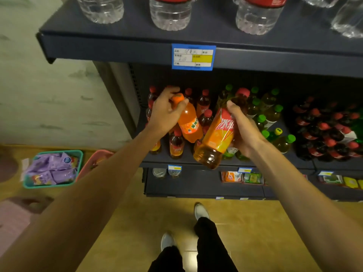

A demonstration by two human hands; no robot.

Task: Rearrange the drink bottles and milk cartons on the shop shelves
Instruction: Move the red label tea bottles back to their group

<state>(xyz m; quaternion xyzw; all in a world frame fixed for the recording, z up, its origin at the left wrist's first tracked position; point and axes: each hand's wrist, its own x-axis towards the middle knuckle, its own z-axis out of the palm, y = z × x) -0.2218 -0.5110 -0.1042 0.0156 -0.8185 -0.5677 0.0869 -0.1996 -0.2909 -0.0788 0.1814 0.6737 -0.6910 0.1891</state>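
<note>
My left hand [167,112] grips the neck of a small orange soda bottle [189,122] with an orange cap, held tilted above the red-capped bottles on the middle shelf [196,163]. My right hand [243,130] holds a bigger iced-tea bottle [218,138] with an orange and red label and a pink-red cap; it leans with its base out over the shelf's front edge. Small dark red-capped bottles [176,144] stand below and behind both hands.
Green-capped tea bottles [275,114] and dark cola bottles [330,132] fill the shelf to the right. Large water bottles [170,14] stand on the top shelf [117,48]. Snack cartons [243,177] sit on the lower shelf. A teal basket [53,167] and a pink basket [94,161] rest on the floor at left.
</note>
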